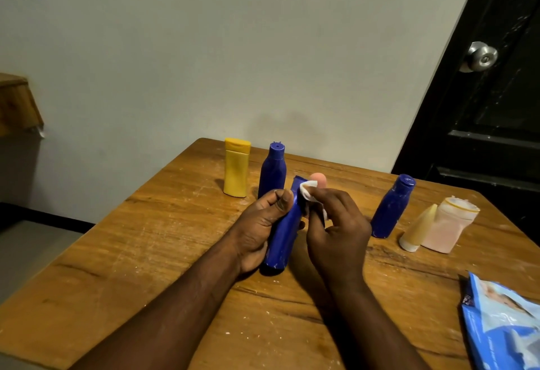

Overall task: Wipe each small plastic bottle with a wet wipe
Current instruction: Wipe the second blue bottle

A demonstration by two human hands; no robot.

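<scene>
Two hands work over the middle of the surface. The left hand grips a blue bottle to keep it steady, so the right hand, pinching a white wipe, can rub near its top. Words on the blue pack, near right, are too blurry to read.

I see a blue bottle in the middle, tilted with its cap end away from me and a crumpled white wet wipe against its upper part. Behind it stand a yellow bottle and a second blue bottle. To the right stand a third blue bottle, a cream cone-shaped bottle and a pink bottle.
</scene>
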